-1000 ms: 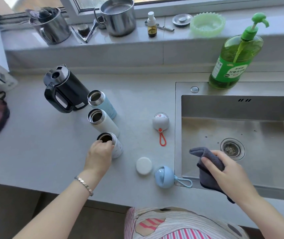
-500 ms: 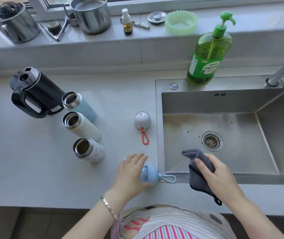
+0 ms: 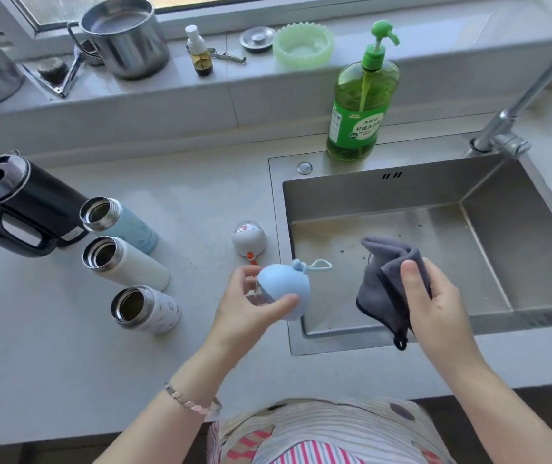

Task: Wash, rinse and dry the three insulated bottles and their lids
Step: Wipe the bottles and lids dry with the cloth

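the left hand (image 3: 254,306) curls round the blue lid (image 3: 284,289), held above the sink (image 3: 341,341) edge near the grey cloth (image 3: 381,279) pinched in the right hand (image 3: 435,303), likely for wiping. three open bottles (image 3: 127,262) stand aside on the table (image 3: 50,329), well apart.

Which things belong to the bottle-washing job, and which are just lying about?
Job: blue bottle, white bottle, patterned bottle, blue lid in left hand, white lid, grey cloth in right hand, soap bottle, sink.
Lying about: black kettle, steel mug, spray bottle, green dish.
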`<state>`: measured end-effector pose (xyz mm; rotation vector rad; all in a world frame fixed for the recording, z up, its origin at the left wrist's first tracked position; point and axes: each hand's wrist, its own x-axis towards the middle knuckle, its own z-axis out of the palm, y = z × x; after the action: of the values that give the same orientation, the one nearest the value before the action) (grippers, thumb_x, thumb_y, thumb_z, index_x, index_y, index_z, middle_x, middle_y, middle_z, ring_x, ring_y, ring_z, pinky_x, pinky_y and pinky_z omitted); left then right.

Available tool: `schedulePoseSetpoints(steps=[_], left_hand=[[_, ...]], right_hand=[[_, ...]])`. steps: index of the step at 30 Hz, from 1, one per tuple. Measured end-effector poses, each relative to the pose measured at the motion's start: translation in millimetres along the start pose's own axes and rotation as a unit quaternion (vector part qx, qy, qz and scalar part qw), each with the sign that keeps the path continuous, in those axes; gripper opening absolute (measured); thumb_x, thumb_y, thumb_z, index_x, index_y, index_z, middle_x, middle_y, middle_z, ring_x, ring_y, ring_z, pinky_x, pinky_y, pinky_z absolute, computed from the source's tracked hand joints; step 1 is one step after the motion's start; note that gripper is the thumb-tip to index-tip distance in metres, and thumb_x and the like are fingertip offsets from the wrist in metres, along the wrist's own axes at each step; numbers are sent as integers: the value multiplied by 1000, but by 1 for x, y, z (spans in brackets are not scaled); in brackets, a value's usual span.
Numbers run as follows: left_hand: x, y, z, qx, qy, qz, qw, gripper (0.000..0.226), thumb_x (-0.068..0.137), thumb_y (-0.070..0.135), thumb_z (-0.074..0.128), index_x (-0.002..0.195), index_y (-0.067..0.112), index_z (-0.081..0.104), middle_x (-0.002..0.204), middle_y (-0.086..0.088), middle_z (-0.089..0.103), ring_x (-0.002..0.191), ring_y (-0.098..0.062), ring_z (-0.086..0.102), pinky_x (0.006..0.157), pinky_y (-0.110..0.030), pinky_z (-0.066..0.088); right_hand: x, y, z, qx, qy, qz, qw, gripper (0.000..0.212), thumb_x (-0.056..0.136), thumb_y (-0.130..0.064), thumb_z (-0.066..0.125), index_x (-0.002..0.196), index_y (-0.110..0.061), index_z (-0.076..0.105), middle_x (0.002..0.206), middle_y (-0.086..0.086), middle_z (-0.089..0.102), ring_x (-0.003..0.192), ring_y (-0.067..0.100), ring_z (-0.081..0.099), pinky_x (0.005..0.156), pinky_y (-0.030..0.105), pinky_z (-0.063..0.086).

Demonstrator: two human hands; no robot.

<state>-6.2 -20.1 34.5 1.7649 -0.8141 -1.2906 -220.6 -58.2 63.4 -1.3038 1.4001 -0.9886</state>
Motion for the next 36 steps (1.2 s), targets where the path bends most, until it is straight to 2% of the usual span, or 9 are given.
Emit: schedulePoseSetpoints(steps=[4, 7, 12, 17, 19, 24, 28, 31, 36], left_hand=[[-6, 42, 2, -130, -63, -31, 989, 48, 61, 32, 69, 107, 20, 61, 83, 5, 70, 76, -11, 66, 72, -31, 57], [-11, 52, 10, -140, -76, -33, 987, 52, 61, 32, 77, 106, 13, 62, 92, -3, 71, 84, -16, 68, 76, -35, 57], [-13, 55, 18, -125, -35, 0, 992, 51, 55, 25, 80, 102, 14, 63, 78, 2, 68, 68, -9, 64, 59, -23, 53], [-17, 58, 16, 44, -5, 113, 993, 64, 40, 39, 82, 101, 36, 63, 94, 10, 68, 79, -7, 64, 69, -22, 55], [-15, 58, 17, 53, -15, 104, 993, 65, 45, 36, 83, 107, 32, 65, 97, 5, 69, 79, -9, 66, 69, -22, 56], [-15, 59, 22, -20, -67, 41, 997, 57, 43, 46, 80, 94, 23, 70, 96, -5, 71, 74, -9, 67, 61, -22, 52], [-25, 62, 23, 128, -62, 195, 970, 54, 50, 24, 89, 94, 38, 61, 85, 24, 65, 75, 7, 56, 63, -10, 46], [-28, 56, 25, 215, -62, 318, 921, 63, 51, 42, 78, 110, 38, 57, 107, 21, 59, 98, 2, 53, 80, -17, 47], [-26, 50, 23, 48, -97, 171, 979, 88, 42, 35, 90, 120, 45, 50, 118, 14, 60, 106, -5, 60, 85, -16, 50]], right_hand=[[-2, -27, 24, 33, -116, -151, 981, 28, 99, -39, 31, 97, -38, 59, 113, -27, 60, 110, -7, 52, 90, 10, 37], [-2, -22, 46, -86, -157, -208, 962, 37, 92, -56, 31, 126, -48, 44, 143, -11, 35, 132, -4, 29, 105, 9, 23], [11, -31, 58, -27, -115, -122, 985, 38, 87, -45, 40, 114, -28, 61, 113, -7, 60, 106, -1, 52, 86, 8, 37], [30, -40, 46, 27, -131, 10, 991, 26, 97, -29, 44, 79, -29, 64, 56, -22, 60, 55, -7, 53, 51, 7, 39], [27, -40, 44, -17, -133, -11, 991, 27, 97, -34, 43, 85, -30, 67, 64, -20, 64, 63, -6, 56, 56, 9, 41], [9, -34, 39, -144, -148, -256, 944, 33, 94, -37, 39, 119, -32, 60, 121, -11, 59, 115, 3, 51, 96, 17, 38], [19, -41, 32, 73, -205, -23, 976, 26, 98, -24, 43, 92, -27, 68, 86, -18, 71, 83, -6, 63, 72, 9, 45], [27, -41, 27, 93, -216, 137, 962, 31, 96, -27, 45, 78, -20, 70, 72, -5, 70, 69, 8, 63, 69, 20, 50], [16, -41, 28, 118, -131, 40, 984, 30, 96, -25, 43, 84, -25, 71, 82, -19, 71, 76, -4, 63, 69, 13, 48]])
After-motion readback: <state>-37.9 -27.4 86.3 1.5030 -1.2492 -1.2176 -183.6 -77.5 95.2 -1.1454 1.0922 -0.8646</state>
